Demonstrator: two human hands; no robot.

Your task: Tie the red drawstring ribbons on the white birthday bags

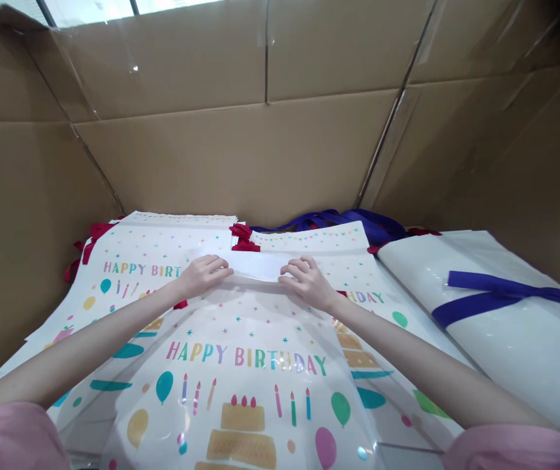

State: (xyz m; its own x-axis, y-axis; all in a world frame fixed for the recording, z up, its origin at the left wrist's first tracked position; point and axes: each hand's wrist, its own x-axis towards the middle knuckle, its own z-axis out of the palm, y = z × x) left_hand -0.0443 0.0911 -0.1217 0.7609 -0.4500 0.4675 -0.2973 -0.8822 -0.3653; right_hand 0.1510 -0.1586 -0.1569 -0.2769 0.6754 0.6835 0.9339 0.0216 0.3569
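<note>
A flat white gift bag (245,326) printed with HAPPY BIRTHDAY, balloons, candles and a cake lies in front of me. At its far edge a plain white flap (256,266) stretches between my hands. My left hand (206,273) has its fingers curled on the flap's left end. On the right end my right hand (308,281) grips with bent fingers, the thumb side partly hidden. Just beyond the flap shows a red ribbon (245,237). More printed bags lie beneath, a left stack (128,245) and a right stack (348,251).
Tall cardboard walls (221,156) enclose the far side and both flanks. At right lies a white bag (495,281) with a purple ribbon (495,290) across it. Further purple ribbons (373,225) are heaped by the back wall. Red ribbon (94,238) hangs at the left stack's edge.
</note>
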